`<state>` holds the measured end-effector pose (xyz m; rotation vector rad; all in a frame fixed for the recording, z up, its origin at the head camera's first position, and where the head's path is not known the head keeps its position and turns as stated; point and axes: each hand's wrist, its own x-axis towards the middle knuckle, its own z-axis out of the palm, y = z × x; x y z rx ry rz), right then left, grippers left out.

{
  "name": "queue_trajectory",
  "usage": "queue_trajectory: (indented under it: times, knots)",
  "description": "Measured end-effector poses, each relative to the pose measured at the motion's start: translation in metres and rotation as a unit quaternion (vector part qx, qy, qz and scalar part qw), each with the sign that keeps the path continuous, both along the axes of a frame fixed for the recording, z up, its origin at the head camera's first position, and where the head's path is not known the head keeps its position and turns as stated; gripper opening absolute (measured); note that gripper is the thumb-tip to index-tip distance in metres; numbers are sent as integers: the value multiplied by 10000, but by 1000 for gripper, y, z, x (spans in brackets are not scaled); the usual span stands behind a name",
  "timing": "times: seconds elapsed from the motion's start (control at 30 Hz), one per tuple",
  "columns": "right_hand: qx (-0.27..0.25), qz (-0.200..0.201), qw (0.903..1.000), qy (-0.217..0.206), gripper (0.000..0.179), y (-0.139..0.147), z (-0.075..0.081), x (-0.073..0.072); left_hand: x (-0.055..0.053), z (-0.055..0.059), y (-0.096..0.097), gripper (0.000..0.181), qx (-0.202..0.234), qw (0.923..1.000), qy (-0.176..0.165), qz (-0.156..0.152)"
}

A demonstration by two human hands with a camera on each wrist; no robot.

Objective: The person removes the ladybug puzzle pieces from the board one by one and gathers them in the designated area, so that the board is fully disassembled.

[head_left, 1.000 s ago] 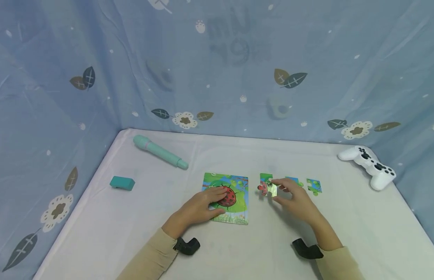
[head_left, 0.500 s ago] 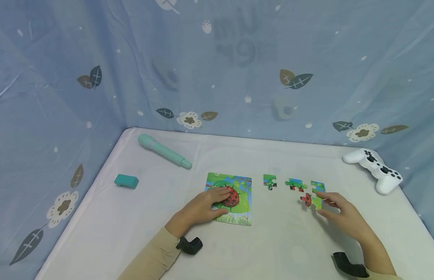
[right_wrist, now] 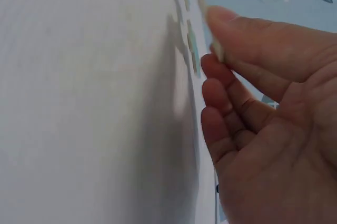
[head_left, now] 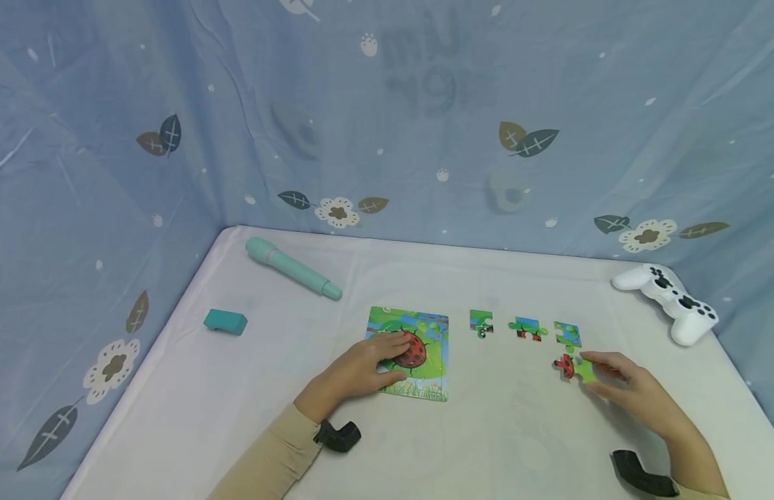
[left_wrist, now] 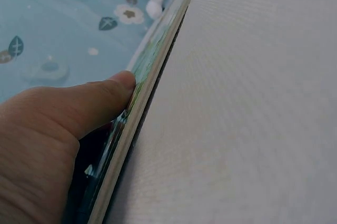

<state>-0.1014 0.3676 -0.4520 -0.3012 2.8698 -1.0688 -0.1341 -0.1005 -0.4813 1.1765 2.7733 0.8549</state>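
My left hand (head_left: 362, 371) rests on a square ladybug jigsaw puzzle (head_left: 433, 378), its fingers laid over the left side. In the left wrist view the thumb (left_wrist: 110, 97) lies on top, near the board's pale edge (left_wrist: 139, 108). Right of it, my right hand (head_left: 639, 396) pinches a red and green puzzle piece (head_left: 584, 371) between thumb and fingers, just above the cloth. The right wrist view shows only a pale edge of that piece (right_wrist: 217, 51). Beyond lie three loose pieces in a row: left (head_left: 479, 319), middle (head_left: 527, 328) and right (head_left: 569, 333).
A white game controller (head_left: 668, 298) lies at the far right. At the back left is a mint toy microphone (head_left: 293, 269), with a teal block (head_left: 225, 321) nearer. Blue patterned cloth (head_left: 424, 125) walls the back and sides of the white table.
My right hand has carried the puzzle piece rightward, from beside the left loose piece to just in front of the right one. My left hand stays on the puzzle; the head view shifted slightly.
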Motion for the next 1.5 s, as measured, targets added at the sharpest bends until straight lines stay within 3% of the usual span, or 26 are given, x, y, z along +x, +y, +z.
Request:
queue_trajectory:
  times: [0.43, 0.93, 1.27, 1.5]
  knots:
    - [216, 57, 9995, -203, 50, -4, -6, -2, 2, 3, 1, 54, 93, 9999, 53, -80]
    - [-96, 153, 9998, 84, 52, -2, -8, -3, 0, 1, 1, 56, -6, 10000, 25, -41]
    - [-150, 7, 9998, 152, 57, -13, 6, -4, 3, 4, 1, 55, -59, 10000, 14, -25]
    - [-552, 377, 9975, 239, 55, -38, 14, -9, 3, 3, 1, 60, -13, 10000, 1, 62]
